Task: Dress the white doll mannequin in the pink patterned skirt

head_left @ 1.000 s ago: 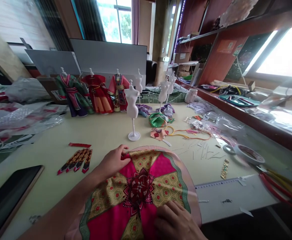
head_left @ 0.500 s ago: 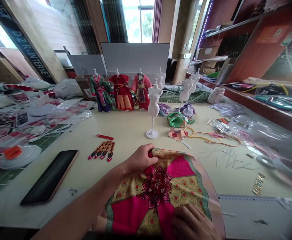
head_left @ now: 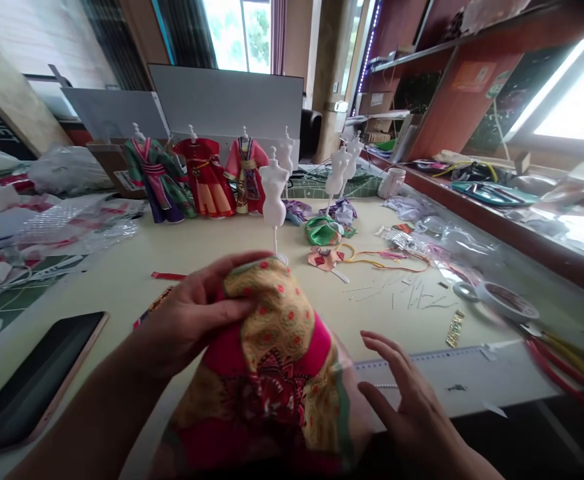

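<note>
A patterned piece of fabric point(head_left: 279, 320) in pink, gold and green hangs from my left hand point(head_left: 197, 320), whose thumb and fingers pinch its upper edge. A dark red flower motif marks its middle, and the lower part is blurred. To the right of the cloth, my right hand point(head_left: 407, 400) holds nothing, with its fingers apart above the table's front edge. Just behind the fabric stands a bare white mini dress form point(head_left: 274, 193); the cloth's top overlaps its base in view. Small patterned strips point(head_left: 155, 307) lie partly hidden behind my left hand.
Dressed forms point(head_left: 205, 177) stand at the back. A phone point(head_left: 37, 373) lies at left. On the right are tape rolls point(head_left: 507, 301), a gold trim piece point(head_left: 455, 328), red-handled scissors point(head_left: 562, 373) and a ruler point(head_left: 422, 360). A green cloth point(head_left: 322, 230) lies behind.
My left hand has lifted the fabric off the table and toward the left of view. My right hand has let go of it and opened at its right. The view has turned rightward.
</note>
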`<state>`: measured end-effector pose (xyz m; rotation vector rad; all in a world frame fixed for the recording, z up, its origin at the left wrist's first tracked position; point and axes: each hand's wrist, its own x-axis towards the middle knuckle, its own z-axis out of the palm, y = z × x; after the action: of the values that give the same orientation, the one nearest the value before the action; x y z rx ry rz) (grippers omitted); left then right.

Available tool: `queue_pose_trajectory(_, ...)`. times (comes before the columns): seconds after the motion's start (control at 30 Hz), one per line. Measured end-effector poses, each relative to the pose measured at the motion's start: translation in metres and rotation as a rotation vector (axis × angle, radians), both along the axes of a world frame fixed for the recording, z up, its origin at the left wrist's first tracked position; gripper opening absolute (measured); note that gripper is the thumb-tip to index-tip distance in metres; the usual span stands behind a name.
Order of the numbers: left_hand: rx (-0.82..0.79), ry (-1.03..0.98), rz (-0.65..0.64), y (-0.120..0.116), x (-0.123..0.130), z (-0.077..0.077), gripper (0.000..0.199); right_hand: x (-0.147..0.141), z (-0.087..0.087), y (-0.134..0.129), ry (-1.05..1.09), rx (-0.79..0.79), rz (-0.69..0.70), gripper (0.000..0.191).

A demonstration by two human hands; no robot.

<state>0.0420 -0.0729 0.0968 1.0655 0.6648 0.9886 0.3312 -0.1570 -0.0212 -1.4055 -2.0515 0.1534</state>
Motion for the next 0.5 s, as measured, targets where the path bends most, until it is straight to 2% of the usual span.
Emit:
queue_pose_trajectory(0.17, 0.062, -0.002, 0.03, 0.002, -0.009, 0.019, 0.054, -0.014, 0.007, 0.009, 0.159, -0.15, 0.048, 0.049)
queue_pose_trajectory(0.27, 0.115, -0.005, -0.033, 0.005, -0.006, 0.025, 0.056, -0.027, 0.023, 0.034, 0.399, -0.382, 0.145, 0.061)
queue_pose_trajectory(0.33, 0.149, 0.0, -0.08, 0.005, -0.002, 0.031, 0.057, -0.04, 0.035, 0.051, 0.631, -0.59, 0.319, 0.068)
queue_pose_trajectory(0.4, 0.184, 0.009, -0.057, 0.004, 0.0, 0.038, 0.059, -0.056, 0.044, 0.062, 0.852, -0.809, 0.564, 0.072)
queue_pose_trajectory(0.5, 0.236, 0.022, 0.166, 0.0, -0.004, 0.047, 0.063, -0.076, 0.048, 0.057, 0.986, -1.075, 0.857, 0.075)
